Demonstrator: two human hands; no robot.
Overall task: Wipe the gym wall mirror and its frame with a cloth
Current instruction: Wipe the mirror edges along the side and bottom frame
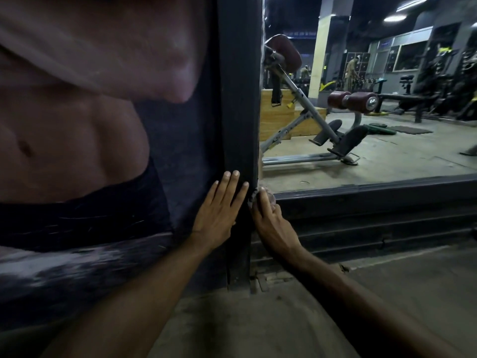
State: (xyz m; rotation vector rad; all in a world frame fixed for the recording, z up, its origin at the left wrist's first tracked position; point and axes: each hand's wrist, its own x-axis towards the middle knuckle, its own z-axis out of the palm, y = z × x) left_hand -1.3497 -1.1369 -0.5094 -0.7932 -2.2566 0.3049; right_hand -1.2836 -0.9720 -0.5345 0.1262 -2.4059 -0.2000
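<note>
The wall mirror [374, 140] fills the upper right and reflects the gym. Its dark frame has a vertical post [238, 99] on the left and a bottom rail [374, 188]. My left hand [219, 210] lies flat with straight fingers against the post near its lower end. My right hand [268, 218] grips a small bunched cloth [254, 196], mostly hidden under the fingers, and presses it into the mirror's bottom left corner where post and rail meet.
A large wall poster [90, 125] of a bare torso covers the left. Below the mirror runs a dark stepped ledge [387, 228], then a dusty concrete floor [258, 319] with a broken patch at the post's foot. Benches and machines appear only as reflections.
</note>
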